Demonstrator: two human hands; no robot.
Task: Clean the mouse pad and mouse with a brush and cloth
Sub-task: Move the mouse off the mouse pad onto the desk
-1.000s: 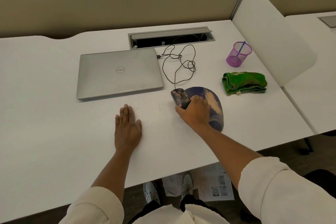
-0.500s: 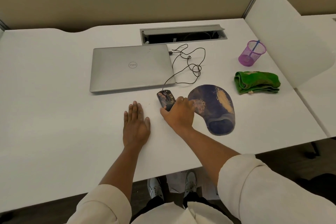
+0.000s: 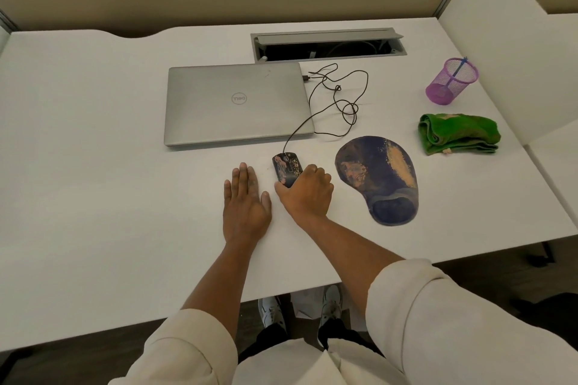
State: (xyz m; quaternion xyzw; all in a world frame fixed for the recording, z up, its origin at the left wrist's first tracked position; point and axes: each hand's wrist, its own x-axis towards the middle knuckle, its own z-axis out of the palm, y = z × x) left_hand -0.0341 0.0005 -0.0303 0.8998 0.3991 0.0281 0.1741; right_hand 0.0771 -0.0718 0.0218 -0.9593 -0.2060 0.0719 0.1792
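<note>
Head view: we see the dark, dirt-smeared mouse [image 3: 287, 167] on the tabletop [image 3: 93, 166], gripped at its rear by the right hand [image 3: 305, 194]. Left hand [image 3: 245, 206] rests flat, fingers spread. Just right lies the stained blue mouse pad [image 3: 380, 176]; the folded green cloth [image 3: 458, 134] lies beyond.

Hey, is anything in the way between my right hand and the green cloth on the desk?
Yes. The mouse pad lies flat on the desk between the right hand, which rests on the mouse, and the cloth. It is low, so the hand could likely pass over it.
</note>
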